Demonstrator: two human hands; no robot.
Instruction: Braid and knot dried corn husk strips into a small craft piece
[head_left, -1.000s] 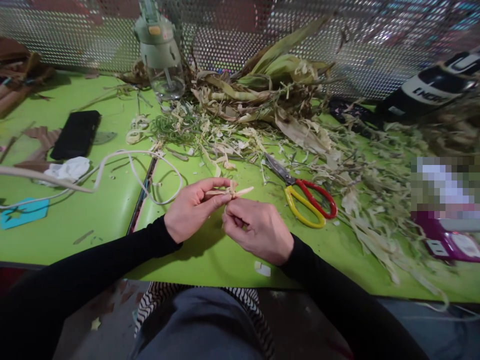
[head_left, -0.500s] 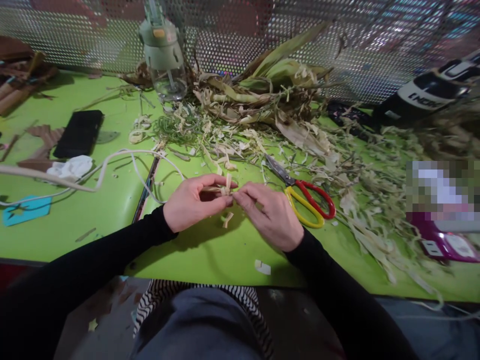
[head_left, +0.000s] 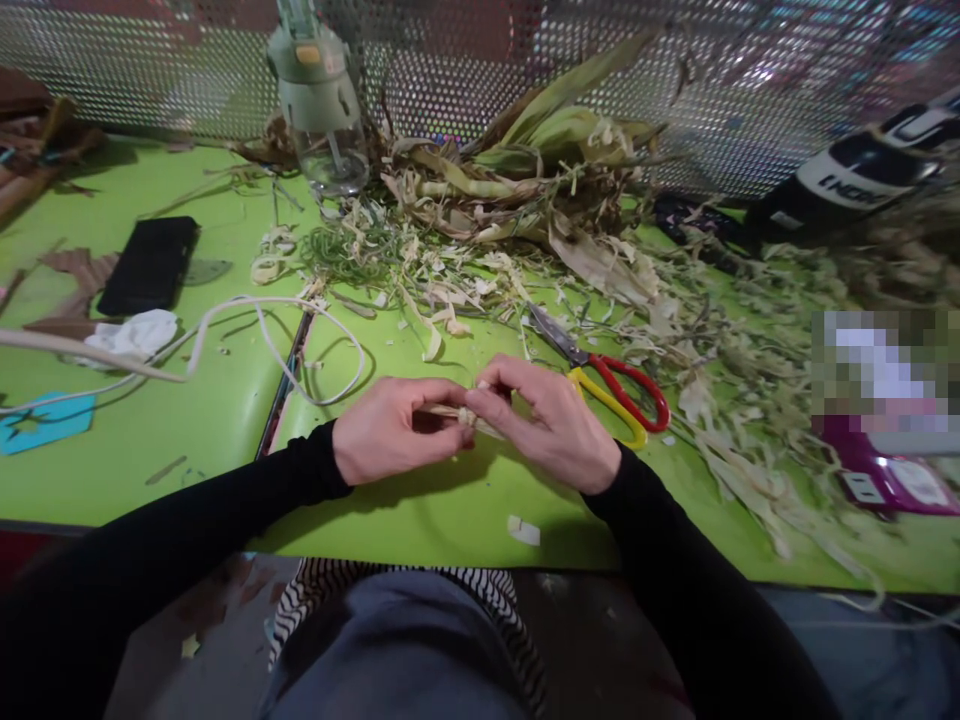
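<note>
Both hands meet low over the green table [head_left: 420, 530], close to its front edge. Thumb and fingers of my left hand [head_left: 394, 428] are closed on a small bundle of pale dried corn husk [head_left: 466, 415], which has a knot-like lump at its middle. My right hand [head_left: 547, 422] pinches the same bundle from the other side, its thumb pressed against the lump. A pale tail shows below the right fingers; the rest is hidden in the hands. Scissors [head_left: 578, 357] with one red and one yellow handle lie just beyond my right hand.
Dried husks [head_left: 480, 190] are heaped at the back against a perforated metal screen [head_left: 187, 70], with scraps [head_left: 442, 285] before them. A clear bottle [head_left: 330, 160], a black bottle [head_left: 840, 190], a phone [head_left: 148, 265], a white cable [head_left: 247, 300] and a purple packet [head_left: 885, 480] surround the work.
Both hands have shifted slightly right and down with the husk bundle. The right thumb now lies over the lump, and the short strip ends that stuck up and hung down no longer show.
</note>
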